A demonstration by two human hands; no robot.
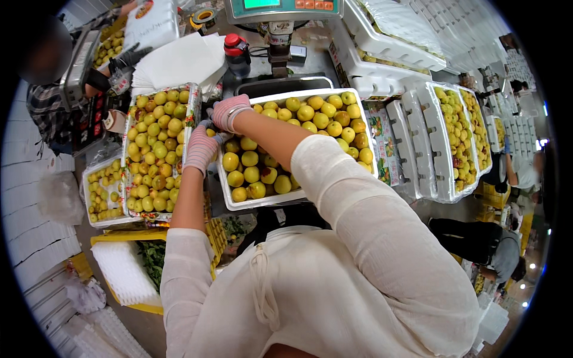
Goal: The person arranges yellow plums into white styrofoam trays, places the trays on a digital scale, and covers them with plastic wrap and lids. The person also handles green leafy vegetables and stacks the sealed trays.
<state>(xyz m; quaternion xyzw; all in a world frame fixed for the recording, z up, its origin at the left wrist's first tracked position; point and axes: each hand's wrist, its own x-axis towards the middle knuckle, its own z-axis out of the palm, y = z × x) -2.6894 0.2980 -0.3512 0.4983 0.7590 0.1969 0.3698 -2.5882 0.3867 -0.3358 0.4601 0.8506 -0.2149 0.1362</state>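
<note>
In front of me a white foam box point(264, 204) is packed with round yellow-green fruits point(305, 112), some with brown or reddish patches. My left hand point(201, 150), in a pink striped glove with grey fingertips, is at the box's left edge, beside a single fruit point(211, 133). Just above it my right hand point(230, 112), gloved alike, reaches across to the box's upper left corner. The fingers of both hands come close together and partly hide each other, so their grip is unclear. Left of them stands a fruit-filled box lined with printed film point(193, 107).
A digital scale point(284, 11) stands behind the box, near a red-lidded bottle point(237, 53) and white sheets point(179, 62). Stacked foam boxes point(389, 49) rise at right. A yellow crate point(152, 308) sits low left. A person in a plaid sleeve point(53, 107) works at upper left.
</note>
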